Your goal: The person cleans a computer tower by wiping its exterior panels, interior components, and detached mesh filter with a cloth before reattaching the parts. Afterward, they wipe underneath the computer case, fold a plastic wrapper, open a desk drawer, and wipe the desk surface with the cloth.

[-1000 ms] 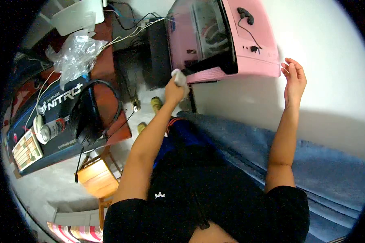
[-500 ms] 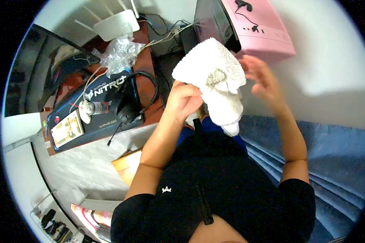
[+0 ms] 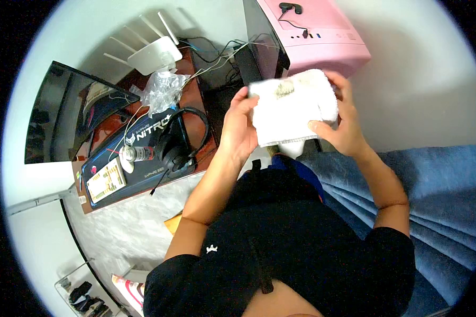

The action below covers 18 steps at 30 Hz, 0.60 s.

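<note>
A white terry towel (image 3: 288, 113), folded into a rough rectangle with a greyish smudge near its top edge, is held up between my two hands. My left hand (image 3: 239, 124) grips its left edge, thumb on the near face and the other fingers partly hidden. At the right edge, my right hand (image 3: 346, 121) is closed on the cloth, its thumb across the lower front and its fingers behind. A white end of cloth hangs below the folded part. Just beyond the towel stands a pink computer case (image 3: 328, 53).
A small black device with a cable (image 3: 291, 8) lies on the case. On the desk to the left are a monitor (image 3: 71, 116), a white router (image 3: 154, 55), crumpled clear plastic (image 3: 164, 90), headphones (image 3: 177, 150), a spray can (image 3: 138, 154) and a mousepad (image 3: 103, 169). Blue fabric (image 3: 439, 185) is at right.
My right hand has come in from the right and taken hold of the towel. The towel has gone from a loose bunch to a flatter folded rectangle.
</note>
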Each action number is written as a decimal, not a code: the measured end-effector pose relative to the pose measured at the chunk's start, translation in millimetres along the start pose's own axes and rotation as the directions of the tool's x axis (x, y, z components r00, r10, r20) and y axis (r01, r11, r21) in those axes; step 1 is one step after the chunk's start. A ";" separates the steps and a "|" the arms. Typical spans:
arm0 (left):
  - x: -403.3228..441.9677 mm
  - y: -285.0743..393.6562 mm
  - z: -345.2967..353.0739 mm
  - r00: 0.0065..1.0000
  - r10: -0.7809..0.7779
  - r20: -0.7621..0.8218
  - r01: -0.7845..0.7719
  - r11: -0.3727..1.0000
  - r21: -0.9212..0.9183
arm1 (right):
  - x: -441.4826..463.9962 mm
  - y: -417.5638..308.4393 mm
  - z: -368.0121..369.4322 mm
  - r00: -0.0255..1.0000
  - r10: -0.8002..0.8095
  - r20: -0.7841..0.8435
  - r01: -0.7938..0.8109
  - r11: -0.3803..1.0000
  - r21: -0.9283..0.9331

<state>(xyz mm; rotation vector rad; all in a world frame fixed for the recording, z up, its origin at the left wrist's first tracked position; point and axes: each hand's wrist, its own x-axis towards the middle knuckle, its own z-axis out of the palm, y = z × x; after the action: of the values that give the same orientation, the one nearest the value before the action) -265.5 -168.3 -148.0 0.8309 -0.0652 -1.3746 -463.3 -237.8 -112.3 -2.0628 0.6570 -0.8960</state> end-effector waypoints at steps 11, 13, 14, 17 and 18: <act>-0.4 -41.8 -59.5 0.904 -0.275 0.326 0.004 0.769 0.639 | -14.7 30.2 18.1 0.895 0.409 0.177 -0.442 0.865 0.235; 2.7 -43.9 -63.9 0.922 -0.286 0.260 0.189 0.921 0.341 | -22.3 38.2 18.2 0.863 0.446 0.239 -0.503 0.711 0.490; 5.9 -42.5 -65.3 0.907 -0.306 0.290 0.239 0.940 0.244 | -26.2 40.9 19.0 0.851 0.463 0.250 -0.515 0.638 0.573; 3.5 -39.9 -56.6 0.857 -0.362 0.367 0.374 0.926 0.039 | -35.3 48.1 29.3 0.823 0.516 0.238 -0.514 0.499 0.698; 7.4 -46.9 -59.0 0.837 -0.348 0.421 0.374 0.927 0.024 | -34.8 43.7 40.8 0.829 0.514 0.222 -0.486 0.464 0.741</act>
<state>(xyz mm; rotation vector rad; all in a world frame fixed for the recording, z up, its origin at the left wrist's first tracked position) -273.4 -144.8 -219.6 0.4952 -0.2084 -1.8930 -459.7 -220.0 -179.1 -0.9653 0.6783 -0.6729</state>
